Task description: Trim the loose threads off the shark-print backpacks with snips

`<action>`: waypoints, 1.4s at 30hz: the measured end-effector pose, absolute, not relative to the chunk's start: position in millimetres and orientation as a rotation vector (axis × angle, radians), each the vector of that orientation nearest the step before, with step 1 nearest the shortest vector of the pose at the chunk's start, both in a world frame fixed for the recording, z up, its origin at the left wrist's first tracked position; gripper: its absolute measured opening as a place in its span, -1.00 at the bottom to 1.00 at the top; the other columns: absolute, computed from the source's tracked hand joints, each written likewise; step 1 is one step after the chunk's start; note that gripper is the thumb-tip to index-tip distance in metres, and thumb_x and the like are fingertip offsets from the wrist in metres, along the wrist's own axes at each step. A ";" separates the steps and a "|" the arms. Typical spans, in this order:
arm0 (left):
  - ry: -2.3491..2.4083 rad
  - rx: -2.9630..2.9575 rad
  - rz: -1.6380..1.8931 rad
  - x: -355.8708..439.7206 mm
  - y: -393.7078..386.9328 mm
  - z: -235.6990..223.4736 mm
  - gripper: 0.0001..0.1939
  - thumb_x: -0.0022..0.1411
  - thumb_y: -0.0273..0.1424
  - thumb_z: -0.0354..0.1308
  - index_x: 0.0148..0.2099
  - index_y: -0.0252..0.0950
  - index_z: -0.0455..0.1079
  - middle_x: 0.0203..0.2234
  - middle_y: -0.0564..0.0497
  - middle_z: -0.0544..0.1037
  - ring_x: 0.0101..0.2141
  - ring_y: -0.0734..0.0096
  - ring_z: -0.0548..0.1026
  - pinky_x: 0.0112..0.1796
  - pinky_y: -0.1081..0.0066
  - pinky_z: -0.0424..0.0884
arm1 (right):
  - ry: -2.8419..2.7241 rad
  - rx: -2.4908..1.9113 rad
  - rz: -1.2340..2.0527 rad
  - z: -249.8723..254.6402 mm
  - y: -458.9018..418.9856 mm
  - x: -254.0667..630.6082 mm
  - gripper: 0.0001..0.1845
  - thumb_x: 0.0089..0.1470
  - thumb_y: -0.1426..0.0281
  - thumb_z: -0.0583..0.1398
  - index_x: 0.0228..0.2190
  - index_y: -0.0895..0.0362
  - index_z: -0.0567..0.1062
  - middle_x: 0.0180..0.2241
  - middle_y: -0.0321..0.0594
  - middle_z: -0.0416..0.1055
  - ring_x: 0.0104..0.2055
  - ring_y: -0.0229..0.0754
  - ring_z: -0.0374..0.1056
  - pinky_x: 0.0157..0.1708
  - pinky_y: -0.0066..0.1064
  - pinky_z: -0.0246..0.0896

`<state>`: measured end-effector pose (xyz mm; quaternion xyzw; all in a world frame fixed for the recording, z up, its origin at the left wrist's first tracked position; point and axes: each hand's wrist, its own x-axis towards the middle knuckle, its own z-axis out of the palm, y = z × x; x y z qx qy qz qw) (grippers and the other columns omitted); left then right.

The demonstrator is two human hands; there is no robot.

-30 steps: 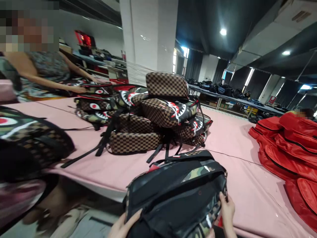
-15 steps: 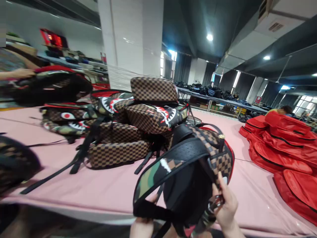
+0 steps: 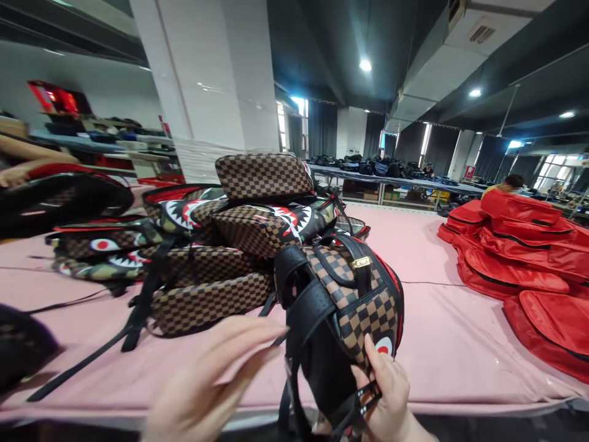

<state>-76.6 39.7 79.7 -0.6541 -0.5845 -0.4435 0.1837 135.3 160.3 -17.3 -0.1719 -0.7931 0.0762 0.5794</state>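
Note:
A brown-and-black checkered backpack [image 3: 363, 313] stands tilted at the front of the pink table, its black straps toward me. My right hand [image 3: 386, 390] is closed on its lower side edge, beside a red-and-white eye patch. A black strap piece with metal holes [image 3: 367, 396] lies against those fingers. My left hand [image 3: 216, 374], smeared by motion, is left of the backpack with fingers stretched out and holds nothing. Its fingertips come close to the black shoulder strap [image 3: 310, 313]; whether they touch it I cannot tell. Behind is a pile of similar checkered backpacks [image 3: 211, 301] with shark-mouth prints.
Red bags [image 3: 515, 270] are stacked on the right of the pink table [image 3: 427, 337]. At far left, another person's hand [image 3: 16, 175] rests on a dark bag [image 3: 69, 196]. A dark checkered bag [image 3: 23, 344] lies at the left edge. A white pillar [image 3: 207, 73] rises behind.
My left hand has come off the shoulder strap and moved up and left. The backpack now stands more upright, its strap loop lowered. My right hand keeps its hold. The view has shifted right.

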 end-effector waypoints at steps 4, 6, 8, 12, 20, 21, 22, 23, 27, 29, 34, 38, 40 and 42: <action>-1.303 -2.318 -0.949 -25.7 89.3 144.1 -0.74 0.18 -0.37 0.04 -0.08 0.00 0.38 -0.32 0.03 0.48 -0.32 0.40 0.43 -0.32 0.46 0.38 | -1.834 -0.395 0.233 -17.3 156.2 135.3 -0.33 0.06 0.50 0.11 0.18 0.08 0.04 -0.41 -0.15 0.46 -0.48 -0.16 0.36 -0.51 -0.33 0.32; -1.335 -2.390 -0.659 -11.5 109.3 155.9 -0.83 0.18 -0.37 0.03 -0.23 -0.09 0.44 -0.40 0.02 0.46 -0.38 0.40 0.40 -0.39 0.46 0.33 | -1.806 -0.407 0.252 -18.3 154.9 135.0 -0.34 0.04 0.50 0.11 0.17 0.05 0.08 -0.42 -0.16 0.45 -0.47 -0.16 0.37 -0.50 -0.34 0.32; -1.413 -2.407 -0.478 -5.4 122.6 157.8 -0.83 0.18 -0.40 0.01 -0.36 -0.17 0.43 -0.45 0.03 0.44 -0.43 0.43 0.36 -0.44 0.47 0.28 | -1.784 -0.446 0.274 -18.5 154.2 136.7 -0.39 0.02 0.48 0.13 0.13 0.03 0.17 -0.49 -0.22 0.42 -0.49 -0.18 0.36 -0.50 -0.36 0.32; -1.513 -2.328 -0.775 -6.1 133.8 150.1 -0.80 0.20 -0.42 -0.09 -0.41 -0.26 0.32 -0.51 0.05 0.40 -0.48 0.46 0.35 -0.47 0.50 0.25 | -1.749 -0.545 0.478 -8.6 155.4 150.3 -0.49 0.01 0.36 0.15 0.05 0.03 0.29 -0.49 -0.27 0.40 -0.56 -0.26 0.32 -0.56 -0.47 0.30; -1.660 -2.273 -1.161 -6.5 133.9 150.9 -0.78 0.23 -0.40 -0.15 -0.43 -0.25 0.22 -0.56 0.09 0.38 -0.52 0.49 0.35 -0.45 0.51 0.31 | -1.585 -0.536 0.789 25.7 175.9 166.7 -0.78 0.06 0.42 0.13 -0.19 0.12 0.38 -0.32 -0.19 0.43 -0.36 -0.26 0.39 -0.39 -0.52 0.34; -1.637 -2.344 -1.135 -8.0 132.7 153.9 -0.80 0.23 -0.42 -0.15 -0.38 -0.26 0.26 -0.50 0.06 0.40 -0.47 0.48 0.38 -0.40 0.50 0.33 | -1.559 -0.524 0.795 26.1 178.9 165.6 -0.78 0.05 0.42 0.14 -0.20 0.13 0.38 -0.34 -0.20 0.43 -0.37 -0.26 0.39 -0.39 -0.52 0.34; -1.597 -2.431 -1.080 -9.8 131.2 157.2 -0.83 0.22 -0.43 -0.13 -0.30 -0.26 0.30 -0.42 0.03 0.42 -0.38 0.46 0.40 -0.34 0.49 0.35 | -1.537 -0.517 0.791 26.0 181.6 164.4 -0.79 0.05 0.42 0.15 -0.21 0.13 0.39 -0.35 -0.20 0.43 -0.37 -0.26 0.39 -0.40 -0.52 0.34; -1.550 -2.517 -0.999 -11.7 129.4 160.7 -0.82 0.21 -0.44 -0.10 -0.20 -0.25 0.32 -0.32 -0.01 0.42 -0.30 0.43 0.40 -0.27 0.47 0.35 | -1.522 -0.516 0.782 25.7 184.0 163.3 -0.82 0.05 0.42 0.15 -0.24 0.14 0.41 -0.37 -0.21 0.42 -0.38 -0.27 0.38 -0.40 -0.52 0.34; -1.498 -2.611 -0.637 -13.6 122.9 170.2 -0.72 0.16 -0.45 0.02 -0.08 -0.14 0.38 -0.22 -0.04 0.35 -0.21 0.36 0.35 -0.22 0.43 0.34 | -1.500 -0.529 0.752 26.2 189.1 159.5 -0.87 0.08 0.41 0.12 -0.30 0.15 0.44 -0.41 -0.21 0.42 -0.36 -0.26 0.37 -0.38 -0.50 0.32; -1.542 -2.545 -0.491 -9.5 121.9 169.3 -0.81 0.15 -0.42 0.06 -0.21 -0.13 0.44 -0.30 -0.01 0.35 -0.30 0.37 0.35 -0.33 0.46 0.32 | -1.490 -0.526 0.762 27.7 189.1 157.4 -0.87 0.08 0.41 0.12 -0.30 0.15 0.43 -0.41 -0.21 0.41 -0.35 -0.26 0.37 -0.37 -0.49 0.32; -1.487 -2.301 -0.517 -0.1 126.9 151.2 -0.79 0.20 -0.45 -0.07 -0.43 -0.26 0.33 -0.48 0.04 0.35 -0.45 0.43 0.30 -0.45 0.47 0.23 | -1.520 -0.493 0.799 29.2 186.2 152.8 -0.85 0.07 0.42 0.14 -0.26 0.15 0.41 -0.36 -0.19 0.40 -0.29 -0.24 0.38 -0.33 -0.49 0.34; -1.457 -2.148 -0.914 -4.5 133.2 139.1 -0.78 0.25 -0.49 -0.18 -0.42 -0.28 0.19 -0.55 0.07 0.34 -0.52 0.48 0.31 -0.48 0.49 0.23 | -1.550 -0.491 0.794 28.1 184.8 152.8 -0.84 0.08 0.43 0.13 -0.24 0.14 0.39 -0.36 -0.20 0.39 -0.29 -0.25 0.38 -0.31 -0.49 0.36; -1.510 -2.142 -1.028 -7.8 134.5 138.1 -0.78 0.26 -0.48 -0.18 -0.43 -0.26 0.16 -0.57 0.09 0.33 -0.55 0.50 0.32 -0.50 0.50 0.24 | -1.577 -0.487 0.783 27.8 184.0 153.4 -0.84 0.08 0.44 0.13 -0.23 0.14 0.38 -0.35 -0.20 0.39 -0.28 -0.25 0.38 -0.31 -0.50 0.37; -1.547 -2.153 -1.106 -10.2 133.9 138.9 -0.79 0.26 -0.47 -0.18 -0.43 -0.26 0.16 -0.57 0.09 0.34 -0.55 0.50 0.33 -0.49 0.50 0.25 | -1.601 -0.478 0.766 27.6 183.4 153.8 -0.82 0.08 0.45 0.13 -0.21 0.13 0.37 -0.32 -0.19 0.39 -0.26 -0.24 0.39 -0.30 -0.49 0.38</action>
